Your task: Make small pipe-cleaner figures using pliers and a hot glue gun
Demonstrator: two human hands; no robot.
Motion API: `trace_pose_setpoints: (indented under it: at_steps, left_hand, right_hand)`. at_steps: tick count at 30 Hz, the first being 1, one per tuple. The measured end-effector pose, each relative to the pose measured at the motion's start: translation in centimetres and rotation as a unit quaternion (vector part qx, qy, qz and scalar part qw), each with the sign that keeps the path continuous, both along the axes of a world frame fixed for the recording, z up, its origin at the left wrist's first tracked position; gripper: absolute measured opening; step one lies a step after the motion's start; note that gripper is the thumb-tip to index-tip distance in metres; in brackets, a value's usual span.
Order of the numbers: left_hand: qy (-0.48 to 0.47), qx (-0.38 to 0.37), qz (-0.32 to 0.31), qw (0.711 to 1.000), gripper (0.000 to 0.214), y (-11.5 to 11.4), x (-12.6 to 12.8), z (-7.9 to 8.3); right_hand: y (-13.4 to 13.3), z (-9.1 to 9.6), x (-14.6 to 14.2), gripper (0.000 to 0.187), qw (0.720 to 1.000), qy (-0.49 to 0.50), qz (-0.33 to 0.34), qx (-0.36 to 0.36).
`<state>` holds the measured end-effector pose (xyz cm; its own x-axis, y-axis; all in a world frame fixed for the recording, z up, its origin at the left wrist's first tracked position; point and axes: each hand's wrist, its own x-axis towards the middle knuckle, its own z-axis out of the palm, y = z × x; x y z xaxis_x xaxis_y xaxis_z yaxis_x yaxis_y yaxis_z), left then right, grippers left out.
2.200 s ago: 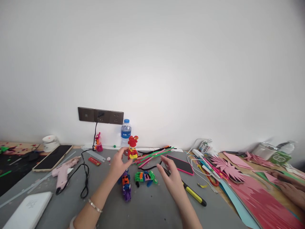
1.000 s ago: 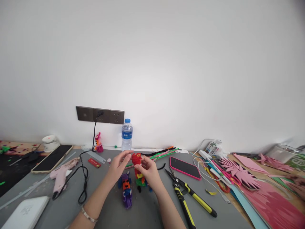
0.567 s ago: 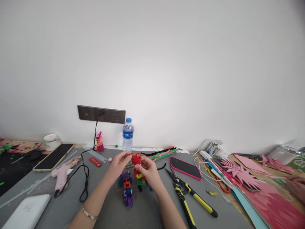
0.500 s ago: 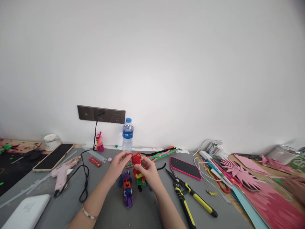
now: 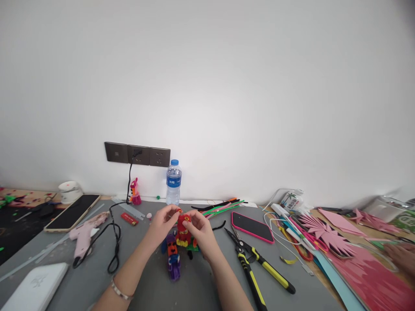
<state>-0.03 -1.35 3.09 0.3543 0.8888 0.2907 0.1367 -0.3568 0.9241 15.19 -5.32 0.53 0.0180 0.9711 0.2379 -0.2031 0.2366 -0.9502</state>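
Right hand point(image 5: 201, 231) overlapping red figure point(image 5: 184, 234), green figure point(image 5: 193, 248) mostly hidden

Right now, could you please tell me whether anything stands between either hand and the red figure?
Nothing visible does: the left hand and the right hand both have fingertips on the top of the red figure. The purple figure and the partly hidden green figure show close by, but neither comes between it and either hand.

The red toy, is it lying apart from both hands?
No, the left hand and right hand both hold the red toy at its top.
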Motion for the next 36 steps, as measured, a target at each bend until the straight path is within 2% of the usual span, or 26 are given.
trace_pose_setpoints:
  at_steps: [11,18,23,27,32,36]
  left_hand:
    - [0.024,0.025,0.008,0.999,0.023,-0.4,-0.1,0.8]
    - [-0.021,-0.045,0.008,0.999,0.026,0.3,-0.9,0.6]
    - [-0.081,-0.118,0.024,0.989,0.029,0.2,-0.8,0.8]
    - [-0.152,-0.155,0.043,0.975,0.032,0.0,0.3,0.0]
    - [-0.269,-0.15,0.137,0.941,0.034,-1.3,2.6,-1.4]
    - [-0.296,-0.139,0.162,0.931,0.034,-1.9,3.5,-2.0]
  right_hand:
    - [0.0,0.3,-0.1,0.025,0.999,-0.012,-0.03,0.002]
    - [0.0,0.2,0.3,0.025,1.0,-0.006,-0.022,-0.011]
    - [0.3,-0.5,0.5,0.023,0.996,0.074,-0.026,-0.049]
    - [0.3,-0.4,0.1,0.025,0.982,0.167,-0.01,-0.083]
    - [0.2,-0.1,-0.6,0.028,0.967,0.234,0.011,-0.104]
    - [0.2,-0.2,-0.7,0.027,0.959,0.26,0.005,-0.111]
